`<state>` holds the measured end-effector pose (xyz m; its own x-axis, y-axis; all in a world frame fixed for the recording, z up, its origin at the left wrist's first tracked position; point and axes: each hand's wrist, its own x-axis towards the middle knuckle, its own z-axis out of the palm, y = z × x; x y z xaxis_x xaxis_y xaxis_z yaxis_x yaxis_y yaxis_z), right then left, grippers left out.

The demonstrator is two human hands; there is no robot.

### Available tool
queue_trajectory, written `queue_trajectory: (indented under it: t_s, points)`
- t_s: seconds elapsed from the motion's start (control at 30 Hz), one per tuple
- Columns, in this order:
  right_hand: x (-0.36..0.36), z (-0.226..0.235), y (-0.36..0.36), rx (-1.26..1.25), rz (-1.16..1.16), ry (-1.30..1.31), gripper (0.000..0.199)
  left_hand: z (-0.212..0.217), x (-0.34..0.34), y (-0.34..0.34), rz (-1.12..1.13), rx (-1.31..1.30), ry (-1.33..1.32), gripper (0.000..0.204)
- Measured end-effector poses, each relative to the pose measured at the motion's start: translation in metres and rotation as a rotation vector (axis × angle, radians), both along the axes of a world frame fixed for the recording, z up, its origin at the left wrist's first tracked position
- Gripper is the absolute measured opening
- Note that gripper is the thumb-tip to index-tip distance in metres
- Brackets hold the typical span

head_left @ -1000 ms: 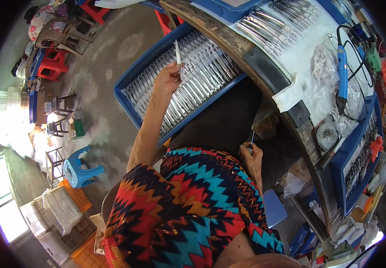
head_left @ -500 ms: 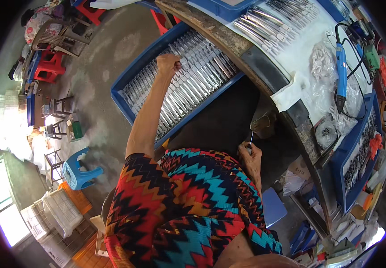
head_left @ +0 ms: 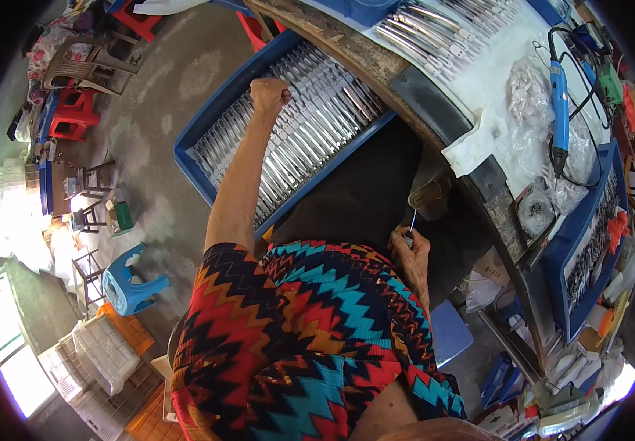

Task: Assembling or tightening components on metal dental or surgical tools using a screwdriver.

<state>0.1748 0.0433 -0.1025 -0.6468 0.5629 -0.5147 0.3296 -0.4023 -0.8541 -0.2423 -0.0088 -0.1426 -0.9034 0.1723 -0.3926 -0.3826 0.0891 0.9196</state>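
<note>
Head view: a left hand [head_left: 269, 93] closed over silvery pieces in a blue tray, a right hand [head_left: 410, 250] pinched on a thin tool.

The left hand is seen curled into a fist on the rows of long silvery pieces [head_left: 310, 125] in the blue tray [head_left: 194, 170], at its far left part; what lies inside the fist is hidden, so it cannot be told whether a piece is gripped. The pieces are laid side by side, their long axes running across the tray. The right hand is closed around a thin tool [head_left: 413, 219], pointing up and far toward the bench edge [head_left: 435, 125]. A blue power driver [head_left: 558, 110] lies on the bench, far right. Open floor is seen left of the tray.
</note>
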Motion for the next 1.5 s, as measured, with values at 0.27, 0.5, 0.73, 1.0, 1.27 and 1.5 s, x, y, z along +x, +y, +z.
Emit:
queue_trajectory:
  t_s: [0.27, 0.5, 0.73, 1.0, 1.27, 1.5]
  points:
    - [-0.003, 0.004, 0.0, 0.039, 0.006, 0.005, 0.015, 0.002, 0.002, 0.009, 0.101, -0.193, 0.015, 0.011]
    - [-0.002, 0.002, -0.001, 0.084, 0.039, 0.002, 0.018, -0.005, 0.003, -0.002, -0.038, -0.167, 0.111, 0.017]
    - [-0.002, 0.004, -0.002, 0.047, 0.044, 0.0, 0.017, 0.013, 0.023, -0.011, -0.196, -0.189, 0.123, 0.011]
    - [-0.004, 0.006, 0.0, 0.051, 0.039, -0.012, 0.016, -0.003, 0.01, -0.005, -0.168, -0.164, 0.13, 0.014]
    - [-0.003, -0.001, 0.0, 0.14, 0.141, 0.027, 0.012, 0.053, 0.051, -0.013, -0.286, -0.054, 0.379, 0.028]
    - [0.004, 0.003, 0.0, 0.126, 0.141, -0.006, 0.015, 0.154, 0.136, 0.058, -0.563, 0.158, 0.644, 0.017]
